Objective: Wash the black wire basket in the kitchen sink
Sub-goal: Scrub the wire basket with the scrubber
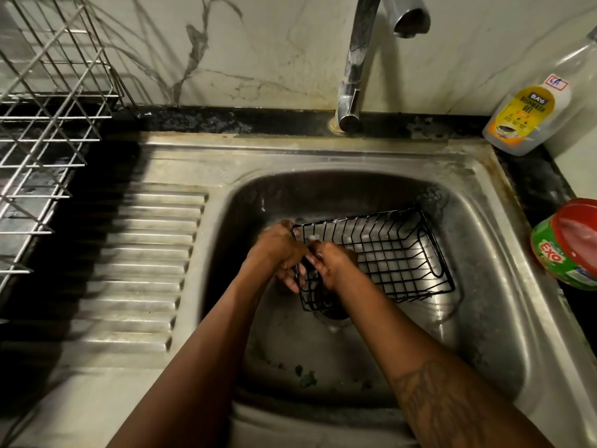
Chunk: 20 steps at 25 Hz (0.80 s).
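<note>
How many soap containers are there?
2: a dishwash gel bottle at the back right, an Exo tub on the right counter. Others may be out of view.

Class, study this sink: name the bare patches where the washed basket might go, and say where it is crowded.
Free: the ribbed drainboard, between the wire rack and the basin; the basin floor nearest the camera. Crowded: the basin's far half, with basket, left hand and right hand; the right counter, with bottle and tub.

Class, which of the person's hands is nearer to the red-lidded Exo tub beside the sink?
Right. The right hand is on the wire basket, left of the tub; the left hand sits even farther left.
</note>
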Tool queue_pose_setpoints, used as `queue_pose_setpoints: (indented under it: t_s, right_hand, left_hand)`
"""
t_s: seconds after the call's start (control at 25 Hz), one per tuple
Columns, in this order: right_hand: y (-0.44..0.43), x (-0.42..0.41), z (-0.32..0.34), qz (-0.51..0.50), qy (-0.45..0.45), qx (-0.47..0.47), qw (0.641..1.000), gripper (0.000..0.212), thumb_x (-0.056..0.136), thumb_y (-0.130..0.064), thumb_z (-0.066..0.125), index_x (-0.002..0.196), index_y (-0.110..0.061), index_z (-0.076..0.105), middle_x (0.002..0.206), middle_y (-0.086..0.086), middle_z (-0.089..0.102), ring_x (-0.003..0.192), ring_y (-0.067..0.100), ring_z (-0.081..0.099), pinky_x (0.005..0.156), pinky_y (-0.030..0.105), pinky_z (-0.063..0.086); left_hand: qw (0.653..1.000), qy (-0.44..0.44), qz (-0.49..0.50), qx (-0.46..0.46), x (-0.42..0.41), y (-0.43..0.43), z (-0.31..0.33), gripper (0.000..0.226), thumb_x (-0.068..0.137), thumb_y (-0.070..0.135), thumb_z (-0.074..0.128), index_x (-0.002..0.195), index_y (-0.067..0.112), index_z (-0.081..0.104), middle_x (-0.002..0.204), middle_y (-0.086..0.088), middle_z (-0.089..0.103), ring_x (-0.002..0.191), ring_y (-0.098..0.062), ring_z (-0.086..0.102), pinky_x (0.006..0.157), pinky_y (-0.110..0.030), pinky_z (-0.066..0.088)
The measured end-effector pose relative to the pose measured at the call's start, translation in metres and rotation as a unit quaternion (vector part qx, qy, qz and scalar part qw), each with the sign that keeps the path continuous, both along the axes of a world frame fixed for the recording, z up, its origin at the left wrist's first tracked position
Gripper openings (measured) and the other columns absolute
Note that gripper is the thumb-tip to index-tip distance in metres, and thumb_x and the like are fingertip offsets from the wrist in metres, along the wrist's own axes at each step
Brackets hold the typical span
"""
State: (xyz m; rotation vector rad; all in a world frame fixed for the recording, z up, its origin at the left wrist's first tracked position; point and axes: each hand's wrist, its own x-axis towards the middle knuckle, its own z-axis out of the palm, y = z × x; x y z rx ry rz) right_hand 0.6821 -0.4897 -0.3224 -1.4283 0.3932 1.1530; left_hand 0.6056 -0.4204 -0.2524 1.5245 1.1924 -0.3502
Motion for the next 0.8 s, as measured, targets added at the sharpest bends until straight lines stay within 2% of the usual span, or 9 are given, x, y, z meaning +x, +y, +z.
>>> queue_pose_setpoints:
  t_s: [0.08,0.16,0.28,0.4,0.52,0.64,0.68,0.8]
  right_hand:
    - [0.000,-0.001,-0.002,0.035,-0.036,-0.060,0.997,0.005,0.096,-0.013,0.064,0.095,-0.008,0.067,0.077,0.003,0.068,0.065,0.013,0.066,0.042,0.019,0.048]
    - [0.001,0.000,-0.001,0.030,-0.020,-0.054,0.998,0.009,0.095,-0.008,0.063,0.100,-0.004,0.069,0.081,0.005,0.071,0.067,0.013,0.068,0.044,0.021,0.050]
    - [0.003,0.003,0.015,-0.012,0.030,0.037,0.999,0.015,0.098,0.003,0.053,0.093,-0.004,0.065,0.085,0.009,0.067,0.075,0.015,0.065,0.052,0.022,0.057]
    - [0.002,0.005,0.026,-0.047,0.039,0.071,0.996,0.017,0.096,0.009,0.053,0.092,-0.005,0.064,0.084,0.008,0.067,0.074,0.013,0.064,0.050,0.020,0.056]
    - [-0.001,0.009,0.013,-0.035,0.012,0.011,0.999,0.017,0.098,0.002,0.052,0.091,-0.007,0.064,0.083,0.006,0.065,0.073,0.013,0.062,0.067,0.021,0.056]
    - [0.000,0.003,-0.002,-0.062,0.020,-0.016,0.998,0.024,0.103,-0.006,0.045,0.112,-0.003,0.066,0.087,0.006,0.068,0.076,0.012,0.065,0.095,0.029,0.053]
    - [0.002,0.002,-0.002,-0.074,0.022,-0.020,0.997,0.023,0.102,-0.007,0.047,0.112,-0.004,0.067,0.088,0.005,0.069,0.076,0.012,0.067,0.097,0.030,0.053]
    - [0.002,0.008,0.009,-0.124,0.011,-0.018,0.992,0.010,0.093,0.001,0.062,0.099,-0.003,0.069,0.090,0.008,0.072,0.082,0.015,0.072,0.084,0.030,0.059]
  left_hand:
    - [1.000,-0.006,-0.005,-0.012,0.000,0.001,-0.002,0.026,0.099,0.005,0.058,0.119,0.015,0.045,0.084,-0.027,0.070,0.071,-0.045,0.074,0.068,-0.060,0.061]
    - [1.000,-0.001,-0.011,-0.013,0.001,0.000,-0.002,0.028,0.099,0.007,0.059,0.122,0.014,0.045,0.086,-0.026,0.071,0.073,-0.044,0.074,0.069,-0.061,0.061]
    - [1.000,-0.003,0.003,-0.003,0.002,-0.002,0.000,0.028,0.103,0.011,0.052,0.128,0.020,0.042,0.086,-0.026,0.071,0.077,-0.043,0.075,0.072,-0.061,0.060]
    - [1.000,-0.009,-0.004,-0.011,0.002,-0.004,0.002,0.048,0.104,0.007,0.047,0.145,0.028,0.035,0.089,-0.027,0.069,0.083,-0.045,0.074,0.077,-0.061,0.060]
    - [0.999,-0.017,0.009,-0.027,0.001,-0.005,0.001,0.068,0.102,0.010,0.055,0.154,0.038,0.023,0.086,-0.025,0.071,0.077,-0.041,0.074,0.075,-0.060,0.060]
    - [1.000,-0.016,0.008,-0.024,0.000,-0.003,0.001,0.075,0.100,0.001,0.054,0.154,0.041,0.022,0.087,-0.024,0.073,0.076,-0.038,0.076,0.072,-0.057,0.062]
    - [1.000,-0.017,0.006,-0.022,-0.001,-0.003,0.002,0.075,0.100,-0.001,0.052,0.154,0.041,0.023,0.087,-0.024,0.073,0.077,-0.038,0.076,0.072,-0.057,0.062]
    - [1.000,-0.018,0.001,-0.021,-0.001,-0.003,0.002,0.076,0.101,-0.005,0.048,0.155,0.041,0.021,0.086,-0.024,0.073,0.073,-0.037,0.076,0.068,-0.056,0.062]
